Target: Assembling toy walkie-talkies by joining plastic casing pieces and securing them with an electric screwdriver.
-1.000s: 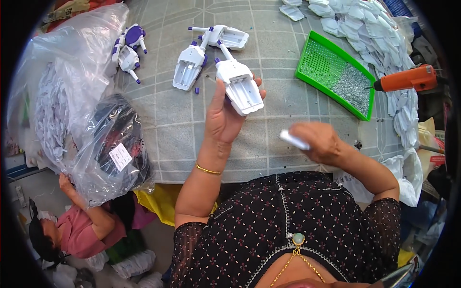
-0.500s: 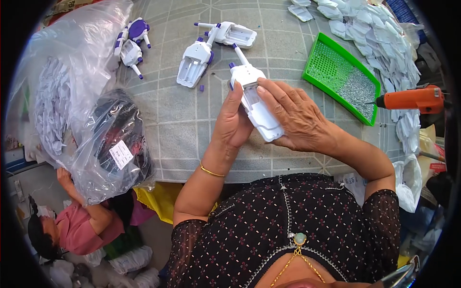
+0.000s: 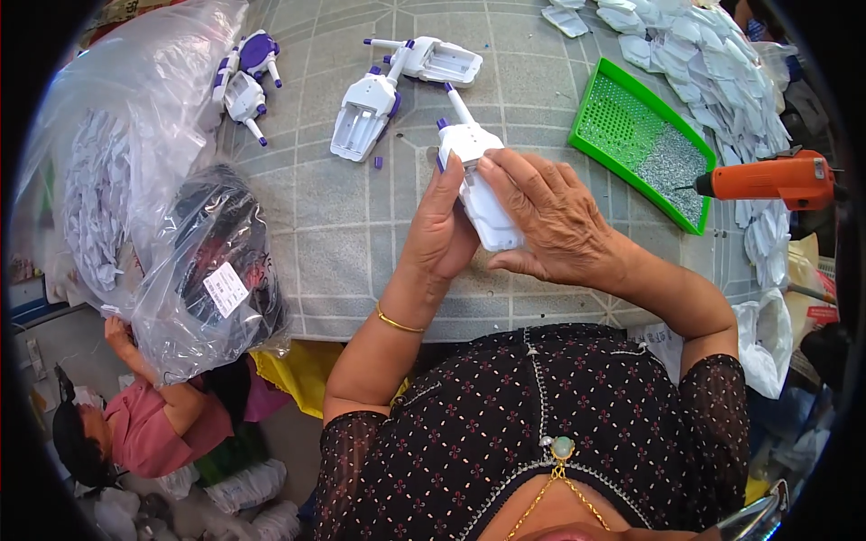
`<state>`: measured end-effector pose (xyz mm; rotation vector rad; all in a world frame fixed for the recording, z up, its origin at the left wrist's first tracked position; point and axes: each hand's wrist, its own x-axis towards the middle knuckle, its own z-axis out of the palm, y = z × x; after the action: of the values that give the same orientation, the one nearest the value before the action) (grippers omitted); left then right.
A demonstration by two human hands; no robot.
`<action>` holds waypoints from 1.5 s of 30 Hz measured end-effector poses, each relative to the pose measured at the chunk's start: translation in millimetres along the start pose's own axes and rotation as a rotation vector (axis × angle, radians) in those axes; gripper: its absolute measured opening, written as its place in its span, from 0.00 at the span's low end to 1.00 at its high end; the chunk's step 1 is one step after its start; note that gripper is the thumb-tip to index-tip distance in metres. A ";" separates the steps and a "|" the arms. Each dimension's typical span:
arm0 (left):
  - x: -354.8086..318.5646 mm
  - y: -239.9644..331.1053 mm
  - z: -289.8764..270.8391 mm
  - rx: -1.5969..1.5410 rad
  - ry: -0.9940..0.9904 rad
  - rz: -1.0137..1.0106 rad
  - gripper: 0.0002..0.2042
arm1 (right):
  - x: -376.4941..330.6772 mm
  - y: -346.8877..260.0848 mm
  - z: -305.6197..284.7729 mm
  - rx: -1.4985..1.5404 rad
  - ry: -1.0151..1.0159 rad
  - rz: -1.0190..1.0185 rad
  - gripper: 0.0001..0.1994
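A white plastic device [image 3: 469, 139] with purple tips and a thin arm is held over the table, its back facing up. My left hand [image 3: 439, 225] wraps round its left side, the thumb lying along the edge. A white battery cover [image 3: 492, 219] lies over the device's open compartment. My right hand [image 3: 555, 215] is on the cover, fingertips pressing near its upper end and thumb by its lower edge. Beyond my hands lie two similar devices, one upright [image 3: 363, 117] and one sideways [image 3: 444, 63], with open compartments. A small purple cap [image 3: 378, 162] sits beside them.
A green perforated tray [image 3: 591, 135] holds many small metal screws. An orange electric screwdriver [image 3: 767, 180] points over it. White plastic covers [image 3: 686, 72] are heaped at far right. More purple-white devices [image 3: 248, 77] and clear plastic bags [image 3: 198, 270] lie left. Another person [image 3: 167, 419] is at lower left.
The battery cover has moved up over the device's compartment, which showed partly open before. Both hands and the device have shifted slightly. The screwdriver has swung a little to the left.
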<state>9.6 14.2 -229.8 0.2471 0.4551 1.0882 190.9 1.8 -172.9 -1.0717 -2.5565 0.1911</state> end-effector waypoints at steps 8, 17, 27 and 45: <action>-2.1 4.1 2.1 -0.029 -0.070 -0.017 0.24 | -8.0 7.8 9.5 0.063 0.186 -0.120 0.39; -10.5 5.3 16.4 0.035 -0.101 0.032 0.28 | -3.2 1.5 -0.1 -0.087 0.297 -0.103 0.35; -14.7 3.8 15.3 0.072 -0.146 -0.015 0.30 | -3.7 17.5 7.3 0.151 0.400 -0.240 0.33; -11.0 7.3 21.2 0.130 -0.162 -0.040 0.30 | 8.0 26.4 17.5 0.657 0.234 -0.045 0.37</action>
<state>9.5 8.3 -205.6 0.4354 0.3845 0.9919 196.5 26.3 -193.8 -0.7247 -2.0673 0.7786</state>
